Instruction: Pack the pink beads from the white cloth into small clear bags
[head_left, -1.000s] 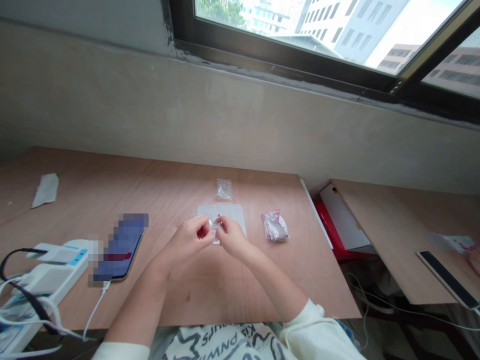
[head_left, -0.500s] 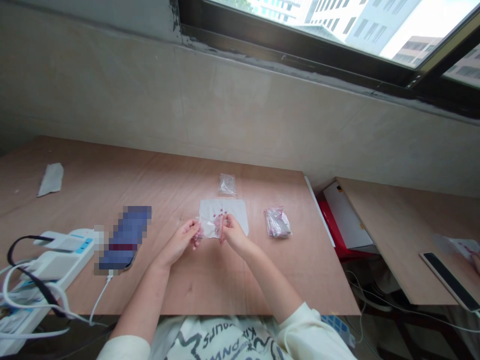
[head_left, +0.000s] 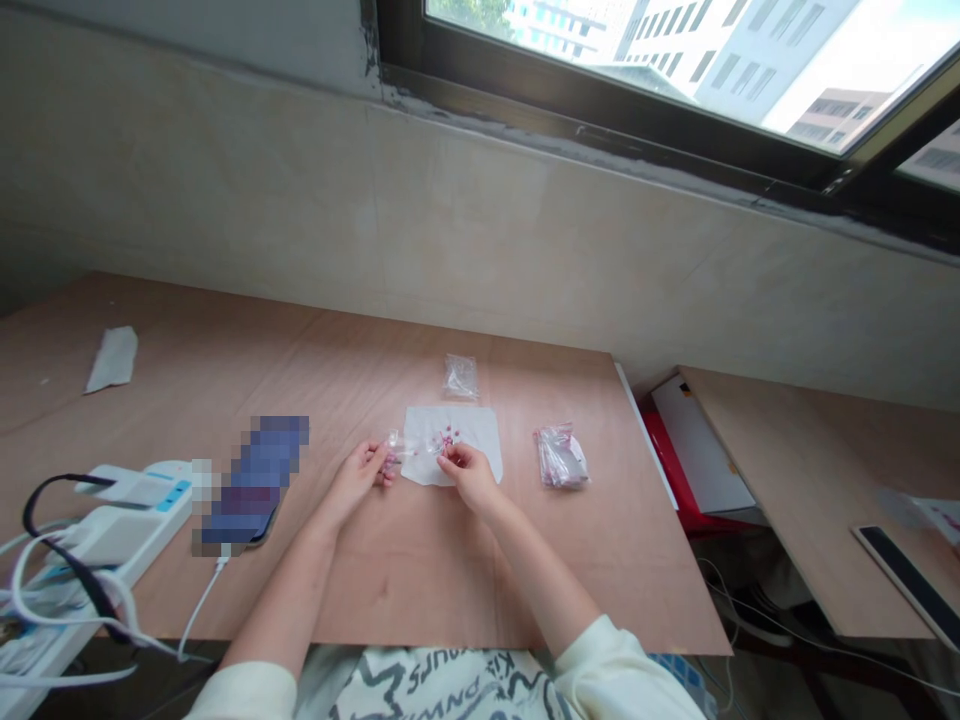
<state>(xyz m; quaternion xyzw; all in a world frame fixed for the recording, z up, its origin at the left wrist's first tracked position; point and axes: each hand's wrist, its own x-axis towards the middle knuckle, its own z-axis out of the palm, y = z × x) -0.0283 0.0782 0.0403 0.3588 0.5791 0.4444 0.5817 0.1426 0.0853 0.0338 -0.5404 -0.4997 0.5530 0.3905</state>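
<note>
A small clear bag (head_left: pixel 409 447) is pinched at its two ends, low over the wooden table (head_left: pixel 420 560). Its left end is held by the left hand (head_left: pixel 361 472) and its right end by the right hand (head_left: pixel 466 470), so its long side runs left to right between them. Tiny pink beads (head_left: pixel 447 437) are seen on the white paper (head_left: pixel 480 430) just behind, nearer the right hand

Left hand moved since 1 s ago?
Yes. The left hand has drawn leftward off the white paper sheet, opening a gap to the right hand.
</note>
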